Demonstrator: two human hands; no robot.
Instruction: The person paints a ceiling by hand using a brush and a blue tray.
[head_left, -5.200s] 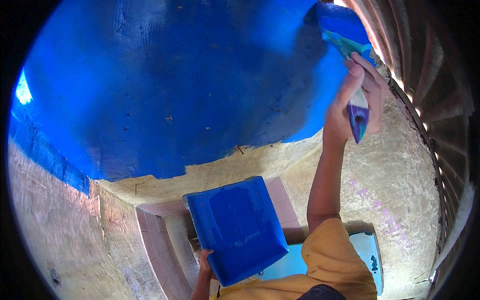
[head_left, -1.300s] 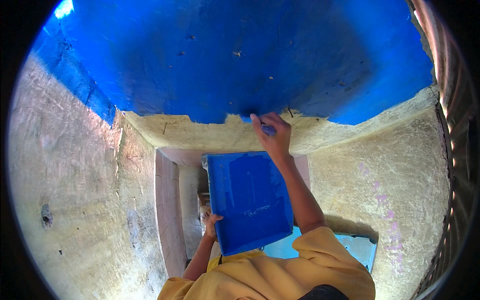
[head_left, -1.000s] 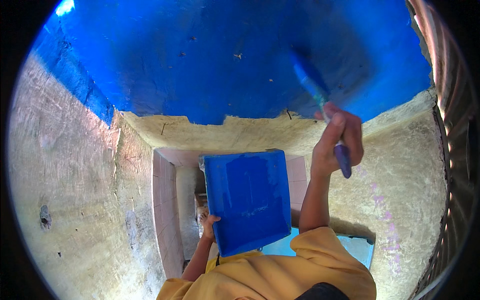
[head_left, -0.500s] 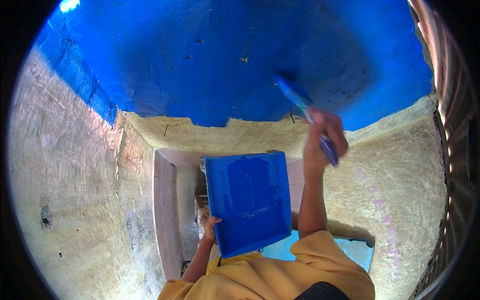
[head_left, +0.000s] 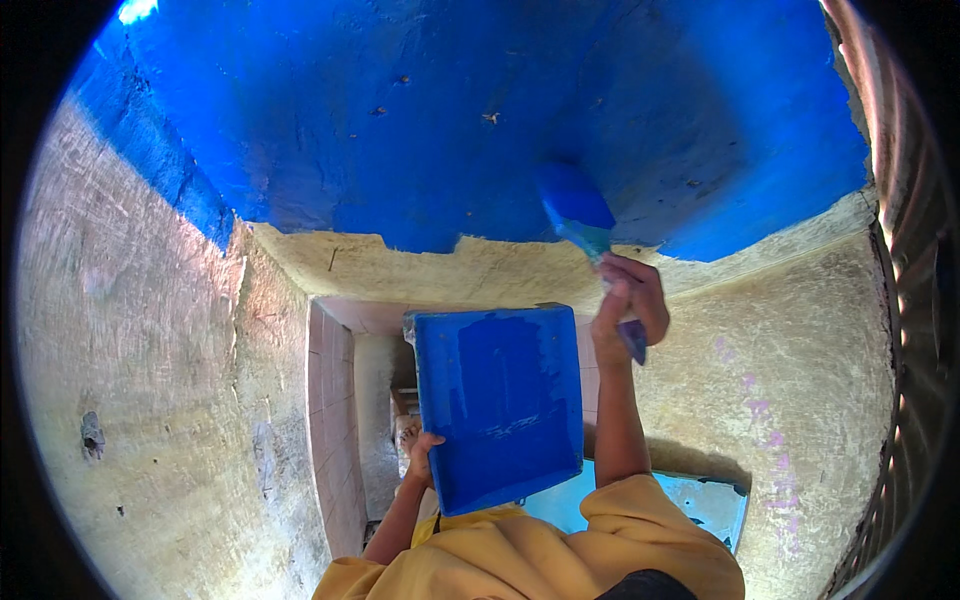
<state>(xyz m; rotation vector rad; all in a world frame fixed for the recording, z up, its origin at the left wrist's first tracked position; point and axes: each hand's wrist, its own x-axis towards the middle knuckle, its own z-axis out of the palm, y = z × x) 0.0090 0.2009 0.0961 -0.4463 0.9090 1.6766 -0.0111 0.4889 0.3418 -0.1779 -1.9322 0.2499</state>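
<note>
My left hand [head_left: 424, 460] grips the left edge of a blue paint tray [head_left: 503, 420], thumb over the rim and the other fingers hidden beneath. Wet blue paint coats the tray's inside. In my right hand [head_left: 632, 302] is a paintbrush [head_left: 590, 225], fingers wrapped round its handle, whose purple end sticks out below. The brush's wide, blue-covered bristles point up and left against the blue-painted wall [head_left: 430, 130]; whether they touch it is hard to tell. That paint ends in a ragged lower edge above bare, beige wall.
Stained beige wall [head_left: 170, 370] stands at the left, with a small hole in it. Another bare wall [head_left: 800, 350] is on the right, beside corrugated sheeting [head_left: 915, 330]. Below me are pinkish tiles [head_left: 335, 420] and a light blue panel [head_left: 705, 505].
My right hand has moved down and slightly left with the paintbrush, and its bristles now show broad side on. The tray and my left hand have hardly shifted.
</note>
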